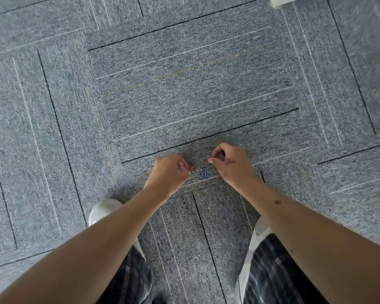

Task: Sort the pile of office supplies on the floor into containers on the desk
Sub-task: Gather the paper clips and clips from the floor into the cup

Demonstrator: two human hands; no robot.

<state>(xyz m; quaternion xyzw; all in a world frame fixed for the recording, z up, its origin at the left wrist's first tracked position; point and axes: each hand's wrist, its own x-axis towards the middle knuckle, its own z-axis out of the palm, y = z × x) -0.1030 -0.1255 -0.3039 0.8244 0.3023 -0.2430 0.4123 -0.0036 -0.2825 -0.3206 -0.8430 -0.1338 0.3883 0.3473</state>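
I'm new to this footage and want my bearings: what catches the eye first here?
Two bare arms reach down to the grey carpet, with the left hand and right hand close together at centre, each pinching tiny items too blurred to name. Between them a blue paper clip lies on the carpet. White shoes and plaid trousers show at the bottom.

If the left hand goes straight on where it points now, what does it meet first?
Probably the blue paper clip on the carpet, just beyond the left hand; its height is unclear.
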